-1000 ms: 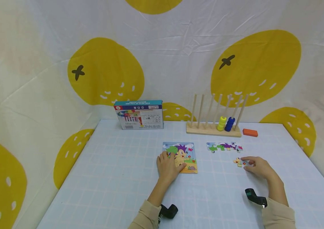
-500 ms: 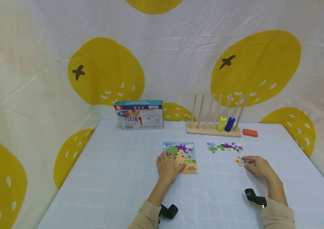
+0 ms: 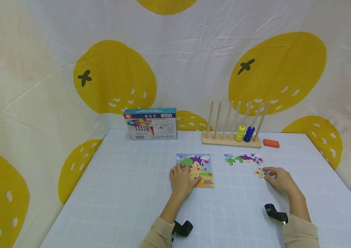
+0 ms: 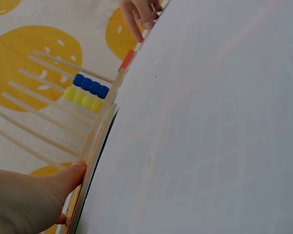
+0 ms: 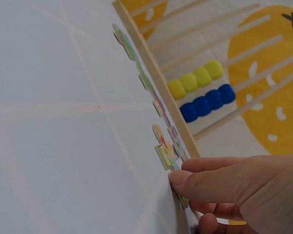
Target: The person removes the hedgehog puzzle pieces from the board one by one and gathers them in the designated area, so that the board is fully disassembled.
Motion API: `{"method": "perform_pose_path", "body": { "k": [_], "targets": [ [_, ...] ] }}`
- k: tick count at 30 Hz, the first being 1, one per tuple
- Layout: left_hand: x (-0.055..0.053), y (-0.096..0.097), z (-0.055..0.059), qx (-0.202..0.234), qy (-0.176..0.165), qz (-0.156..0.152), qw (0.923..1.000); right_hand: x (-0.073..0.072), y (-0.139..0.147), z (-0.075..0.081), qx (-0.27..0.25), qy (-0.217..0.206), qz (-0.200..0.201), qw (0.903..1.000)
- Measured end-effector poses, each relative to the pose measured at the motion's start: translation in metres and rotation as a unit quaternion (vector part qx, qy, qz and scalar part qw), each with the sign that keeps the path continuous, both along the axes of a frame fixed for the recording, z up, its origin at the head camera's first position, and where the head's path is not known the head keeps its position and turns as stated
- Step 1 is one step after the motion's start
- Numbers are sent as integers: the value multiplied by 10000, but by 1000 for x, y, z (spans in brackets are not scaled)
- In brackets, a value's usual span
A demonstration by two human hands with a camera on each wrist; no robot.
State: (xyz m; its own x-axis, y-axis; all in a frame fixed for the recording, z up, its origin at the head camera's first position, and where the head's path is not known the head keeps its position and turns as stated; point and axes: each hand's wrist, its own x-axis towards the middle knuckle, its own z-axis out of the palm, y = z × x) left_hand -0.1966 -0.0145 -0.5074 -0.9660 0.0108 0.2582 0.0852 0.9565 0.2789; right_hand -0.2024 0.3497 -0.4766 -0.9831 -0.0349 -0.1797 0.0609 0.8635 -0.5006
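A picture puzzle board (image 3: 207,172), showing a purple-haired hedgehog cartoon, lies on the table. My left hand (image 3: 181,181) rests on its left half with the fingers spread; the thumb lies on the board in the left wrist view. To the right, my right hand (image 3: 281,181) pinches a small flower-printed puzzle piece (image 3: 265,174) between thumb and forefinger. Against it sits a yellowish puzzle piece (image 3: 258,171), also visible in the right wrist view. Behind these lies a row of joined puzzle pieces (image 3: 242,159) in green and purple. The fingers partly cover the pinched piece.
At the back stands a wooden peg rack (image 3: 219,139) with yellow beads (image 3: 240,133) and blue beads (image 3: 249,134) on two of its pegs. Beside it lies an orange block (image 3: 271,143). A printed cardboard box (image 3: 150,124) stands at the back left.
My right hand has slid slightly away from me, toward the joined row, and the yellowish and flower-printed pieces have moved with it. My left hand has stayed on the board.
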Motion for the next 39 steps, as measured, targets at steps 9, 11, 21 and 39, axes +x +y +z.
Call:
{"method": "perform_pose_path", "body": {
  "k": [9,11,21,39],
  "targets": [
    [0,0,0,-41,6,-1,10000,-2,0,-3,60,-65,-162,9998],
    [0,0,0,-48,-1,-4,10000,-2,0,-2,57,-53,-177,9998],
    [-1,0,-2,-37,106,-22,9999,-3,0,-6,109,267,-206,9994],
    [1,-1,-1,73,163,-69,9998,-7,0,-8,63,546,-422,9976]
  ]
}}
